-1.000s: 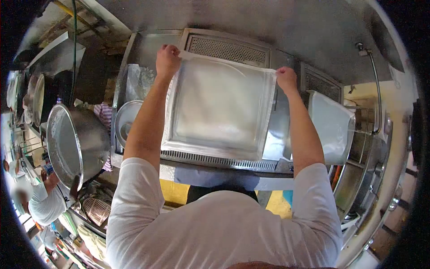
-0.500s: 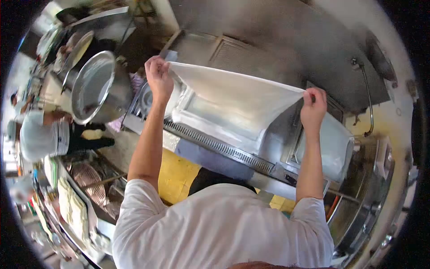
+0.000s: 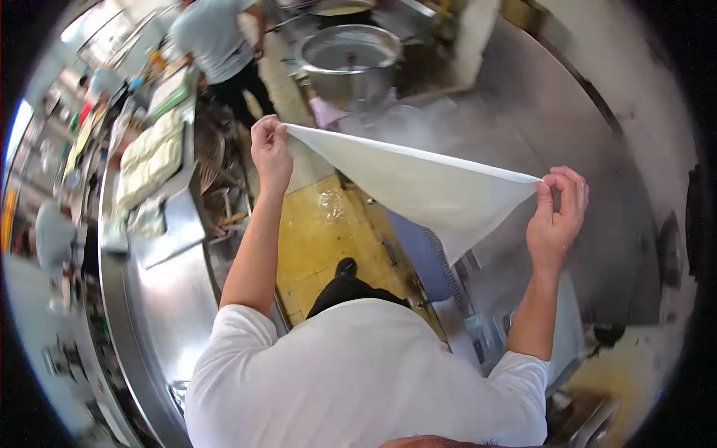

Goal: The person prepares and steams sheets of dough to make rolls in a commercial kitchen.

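Head view, and the left hand (image 3: 272, 155) pinches one corner of the white sheet (image 3: 418, 175), the right hand (image 3: 556, 216) another, top edge stretched between them! It hangs before the person, yellow floor (image 3: 310, 243) below, steel pot (image 3: 358, 91) beyond.

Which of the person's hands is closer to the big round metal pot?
The left. The left hand is below the metal pot in the picture and a bit to its left; the right hand is farther away, lower and well to the right.
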The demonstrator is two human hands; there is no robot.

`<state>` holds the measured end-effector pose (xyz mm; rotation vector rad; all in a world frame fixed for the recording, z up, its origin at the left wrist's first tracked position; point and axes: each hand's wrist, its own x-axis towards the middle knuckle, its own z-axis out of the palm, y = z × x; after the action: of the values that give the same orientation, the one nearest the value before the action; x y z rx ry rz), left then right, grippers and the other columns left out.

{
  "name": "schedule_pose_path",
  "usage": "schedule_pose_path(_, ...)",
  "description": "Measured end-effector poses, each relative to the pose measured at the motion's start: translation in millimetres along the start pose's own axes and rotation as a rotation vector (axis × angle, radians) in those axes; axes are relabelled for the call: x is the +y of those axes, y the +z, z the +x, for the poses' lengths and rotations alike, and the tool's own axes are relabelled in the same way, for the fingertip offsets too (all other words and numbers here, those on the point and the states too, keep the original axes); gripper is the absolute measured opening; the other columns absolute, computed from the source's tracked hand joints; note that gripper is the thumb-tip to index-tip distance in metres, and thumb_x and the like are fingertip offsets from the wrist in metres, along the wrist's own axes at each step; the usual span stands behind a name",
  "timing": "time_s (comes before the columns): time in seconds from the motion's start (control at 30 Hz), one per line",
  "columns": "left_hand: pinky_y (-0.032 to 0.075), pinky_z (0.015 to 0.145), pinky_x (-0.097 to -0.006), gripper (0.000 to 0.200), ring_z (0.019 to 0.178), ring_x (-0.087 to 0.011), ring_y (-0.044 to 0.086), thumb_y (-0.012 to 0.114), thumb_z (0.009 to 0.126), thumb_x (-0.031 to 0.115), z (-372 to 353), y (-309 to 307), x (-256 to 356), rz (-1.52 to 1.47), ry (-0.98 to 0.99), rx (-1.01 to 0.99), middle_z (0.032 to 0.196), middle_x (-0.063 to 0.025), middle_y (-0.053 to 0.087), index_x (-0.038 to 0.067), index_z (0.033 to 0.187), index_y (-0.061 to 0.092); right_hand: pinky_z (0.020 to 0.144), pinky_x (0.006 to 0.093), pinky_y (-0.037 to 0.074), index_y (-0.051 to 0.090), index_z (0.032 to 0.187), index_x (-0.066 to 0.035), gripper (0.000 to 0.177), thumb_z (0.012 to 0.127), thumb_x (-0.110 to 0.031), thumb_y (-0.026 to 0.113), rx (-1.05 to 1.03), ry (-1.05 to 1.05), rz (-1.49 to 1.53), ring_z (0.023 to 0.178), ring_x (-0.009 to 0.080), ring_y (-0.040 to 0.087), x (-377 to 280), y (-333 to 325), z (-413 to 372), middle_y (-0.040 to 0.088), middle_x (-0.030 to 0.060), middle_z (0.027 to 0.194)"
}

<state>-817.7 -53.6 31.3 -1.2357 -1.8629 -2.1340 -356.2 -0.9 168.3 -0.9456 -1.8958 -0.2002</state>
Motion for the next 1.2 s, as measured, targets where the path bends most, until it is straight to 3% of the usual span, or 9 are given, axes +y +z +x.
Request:
schedule_pose_path(0.1,0.047,0.088,-0.0265,0.005,0.095,-0.0118,0.057,0.060,0.100,0.006,-9.7,-88.6,10.3,-0.123,-0.094,0.145,0.107,-0.0036,0.065,0.001,0.100,0.060,0.096,0.0433,0.041,0.060,0.093,-0.007,0.007,0.089,-0.006,0.065,-0.043,-0.115,0.131,0.106,0.0293,0.057,-49.2,29.2,28.4,0.064,0.0090,0.105)
schedule_pose_path(0.23,0.043,0.070,-0.0197,0.005,0.078,-0.0050,0.051,0.058,0.101,0.005,-23.1,-209.2,39.9,-0.157,-0.137,0.389,0.085,0.0034,0.057,0.005,0.097,0.060,0.093,0.0403,0.043,0.061,0.094,-0.006,0.006,0.090,-0.006,0.065,-0.082,-0.344,0.324,0.102,0.0293,0.059,-130.0,75.2,67.0,0.064,0.0084,0.102)
schedule_pose_path(0.37,0.044,0.072,-0.0209,0.004,0.079,-0.0065,0.051,0.060,0.100,0.005,-43.7,-334.3,72.9,0.091,-0.088,0.636,0.085,0.0026,0.058,0.002,0.098,0.061,0.088,0.0335,0.046,0.062,0.097,-0.006,0.006,0.092,-0.005,0.065,-0.196,-0.375,0.628,0.094,0.0243,0.060,-221.0,137.8,92.3,0.064,0.0066,0.099)
schedule_pose_path(0.43,0.047,0.078,-0.0235,0.008,0.082,-0.0084,0.055,0.064,0.100,0.009,-58.3,-398.8,88.7,0.217,-0.030,0.687,0.090,0.0011,0.061,0.002,0.102,0.063,0.084,0.0277,0.046,0.063,0.099,-0.004,0.005,0.095,-0.004,0.065,-0.312,-0.256,0.880,0.090,0.0167,0.059,-278.7,167.4,104.0,0.063,0.0037,0.094)
schedule_pose_path(0.57,0.045,0.078,-0.0216,0.010,0.083,-0.0080,0.055,0.066,0.098,0.011,-89.6,-518.7,138.2,0.458,0.023,0.852,0.090,0.0009,0.063,0.001,0.100,0.065,0.085,0.0245,0.046,0.064,0.100,0.000,0.005,0.097,-0.003,0.062,-0.433,-0.355,1.247,0.092,0.0095,0.057,-415.9,229.6,115.8,0.064,0.0012,0.093)
schedule_pose_path(0.67,0.045,0.078,-0.0213,0.010,0.083,-0.0080,0.055,0.066,0.098,0.011,-118.1,-586.0,179.4,0.593,0.010,0.984,0.091,0.0006,0.063,0.001,0.100,0.065,0.085,0.0238,0.047,0.067,0.107,0.000,0.011,0.097,-0.003,0.063,-0.531,-0.441,1.313,0.092,0.0091,0.059,-527.1,250.5,105.3,0.066,0.0021,0.098)
schedule_pose_path(0.8,0.046,0.074,-0.0213,0.010,0.080,-0.0073,0.055,0.067,0.098,0.011,-163.5,-675.4,203.1,0.687,-0.001,1.135,0.087,0.0012,0.063,0.001,0.097,0.065,0.083,0.0275,0.049,0.070,0.104,0.001,0.015,0.093,-0.006,0.066,-0.628,-0.558,1.250,0.087,0.0134,0.064,-672.9,282.1,70.7,0.072,0.0071,0.094)
schedule_pose_path(1.0,0.048,0.069,-0.0253,0.011,0.073,-0.0100,0.057,0.063,0.098,0.010,-220.9,-782.2,199.3,0.907,-0.103,1.286,0.081,-0.0014,0.065,0.001,0.095,0.066,0.081,0.0377,0.052,0.073,0.099,-0.004,0.018,0.087,-0.014,0.066,-0.770,-0.840,1.227,0.087,0.0313,0.070,-876.6,358.7,-15.8,0.073,0.0170,0.091)
schedule_pose_path(1.2,0.052,0.076,-0.0367,0.015,0.081,-0.0239,0.068,0.067,0.092,0.019,-219.5,-834.4,211.4,1.225,-0.369,1.427,0.088,-0.0111,0.072,0.006,0.098,0.070,0.082,0.0397,0.053,0.075,0.097,-0.006,0.020,0.085,-0.021,0.069,-0.830,-0.851,1.180,0.089,0.0306,0.071,-1004.9,382.8,-72.5,0.074,0.0148,0.092)
